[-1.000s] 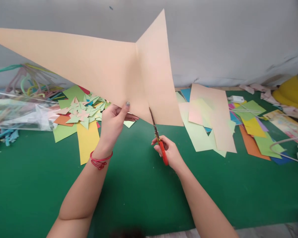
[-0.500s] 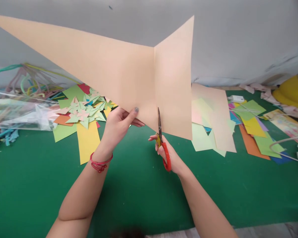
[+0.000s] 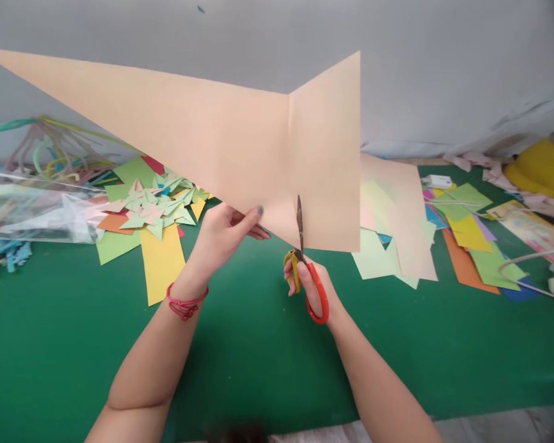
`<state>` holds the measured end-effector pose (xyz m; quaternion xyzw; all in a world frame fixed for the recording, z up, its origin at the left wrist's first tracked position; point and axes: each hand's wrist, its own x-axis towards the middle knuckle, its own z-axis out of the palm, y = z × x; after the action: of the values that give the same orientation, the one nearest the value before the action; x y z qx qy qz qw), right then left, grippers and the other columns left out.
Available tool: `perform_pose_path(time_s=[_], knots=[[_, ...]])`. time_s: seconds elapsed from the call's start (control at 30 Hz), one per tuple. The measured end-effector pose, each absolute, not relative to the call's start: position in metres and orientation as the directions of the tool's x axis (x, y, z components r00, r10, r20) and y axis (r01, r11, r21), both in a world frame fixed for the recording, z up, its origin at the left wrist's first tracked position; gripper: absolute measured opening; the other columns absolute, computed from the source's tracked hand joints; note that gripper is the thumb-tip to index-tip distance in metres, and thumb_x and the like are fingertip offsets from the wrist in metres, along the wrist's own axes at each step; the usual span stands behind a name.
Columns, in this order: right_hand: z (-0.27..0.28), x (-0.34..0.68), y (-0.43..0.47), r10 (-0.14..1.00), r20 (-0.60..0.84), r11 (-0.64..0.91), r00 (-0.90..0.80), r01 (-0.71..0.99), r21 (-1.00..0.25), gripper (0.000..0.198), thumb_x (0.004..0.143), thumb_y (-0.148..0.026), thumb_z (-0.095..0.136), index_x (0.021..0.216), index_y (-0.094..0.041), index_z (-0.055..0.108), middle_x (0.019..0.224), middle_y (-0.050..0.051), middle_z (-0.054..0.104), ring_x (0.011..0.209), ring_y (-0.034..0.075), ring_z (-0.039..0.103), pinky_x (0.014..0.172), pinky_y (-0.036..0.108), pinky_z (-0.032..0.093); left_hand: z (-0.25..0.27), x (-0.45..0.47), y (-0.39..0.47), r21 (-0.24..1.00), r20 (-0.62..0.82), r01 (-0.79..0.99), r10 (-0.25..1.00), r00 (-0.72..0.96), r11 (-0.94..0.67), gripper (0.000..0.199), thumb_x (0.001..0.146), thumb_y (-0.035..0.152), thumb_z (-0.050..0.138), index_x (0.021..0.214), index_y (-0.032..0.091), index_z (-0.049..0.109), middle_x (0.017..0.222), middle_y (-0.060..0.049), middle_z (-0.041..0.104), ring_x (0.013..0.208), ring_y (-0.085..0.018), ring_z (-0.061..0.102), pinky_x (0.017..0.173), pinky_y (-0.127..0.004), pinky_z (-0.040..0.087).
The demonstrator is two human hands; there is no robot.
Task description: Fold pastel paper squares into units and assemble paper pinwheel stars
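A large peach sheet of paper (image 3: 203, 129) with an upright crease is held up above the table. My left hand (image 3: 226, 237) pinches its lower edge between thumb and fingers, left of the crease. In my right hand (image 3: 314, 286) is a pair of scissors (image 3: 320, 301) with one red and one yellow handle loop. The blades point upward at the sheet's lower edge, close to the crease. One blade lies in front of the paper; any part behind it is hidden.
Paper stars (image 3: 159, 206) lie heaped on coloured sheets at left, beside a clear plastic bag (image 3: 32, 206). Pale sheets (image 3: 413, 227) and bright paper pieces (image 3: 471, 234) lie at right, near a white cable (image 3: 526, 261). Everything rests on a green table (image 3: 258, 357).
The scissor handles have spread apart, and my right hand has shifted slightly right. The sheet's upper edge sits lower in view. My left hand keeps its pinch.
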<state>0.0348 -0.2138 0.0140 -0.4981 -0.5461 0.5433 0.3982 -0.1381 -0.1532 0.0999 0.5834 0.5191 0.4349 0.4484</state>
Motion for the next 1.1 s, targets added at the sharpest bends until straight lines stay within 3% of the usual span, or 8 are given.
perform_pose_path(time_s=[0.37,0.73,1.1], knots=[[0.0130,0.0361,-0.2151,0.984,-0.130,-0.105,-0.119,0.199,-0.974,0.038,0.082,-0.054,0.041,0.071,-0.019,0.048,0.059,-0.004,0.048,0.039,0.007,0.046,0.042,0.023,0.043,0.0941,-0.1412,-0.1499,0.942,0.104,0.308,0.989,0.109,-0.133,0.030,0.077,0.043,0.056,0.058,0.019,0.059,0.053,-0.003,0.066,0.054,-0.018,0.065,0.059,-0.029,0.055],[0.0106,0.0374,-0.2178,0.985,-0.169,-0.152,-0.043,0.262,-0.953,0.040,0.079,-0.055,0.046,0.062,-0.019,0.044,0.048,-0.007,0.043,0.030,0.006,0.041,0.031,0.020,0.035,0.0915,-0.1417,-0.1479,0.949,0.039,0.304,0.990,0.137,-0.079,0.030,0.079,0.040,0.052,0.063,0.017,0.061,0.057,-0.004,0.067,0.058,-0.017,0.066,0.064,-0.029,0.055],[0.0079,0.0410,-0.2148,0.995,-0.100,-0.097,0.005,0.287,-0.953,0.040,0.074,-0.052,0.056,0.059,-0.020,0.039,0.044,-0.008,0.034,0.034,0.005,0.035,0.034,0.020,0.028,0.0962,-0.1397,-0.1500,0.961,0.026,0.270,0.993,0.116,-0.057,0.029,0.081,0.038,0.051,0.070,0.014,0.063,0.062,-0.005,0.068,0.059,-0.016,0.066,0.062,-0.025,0.054]])
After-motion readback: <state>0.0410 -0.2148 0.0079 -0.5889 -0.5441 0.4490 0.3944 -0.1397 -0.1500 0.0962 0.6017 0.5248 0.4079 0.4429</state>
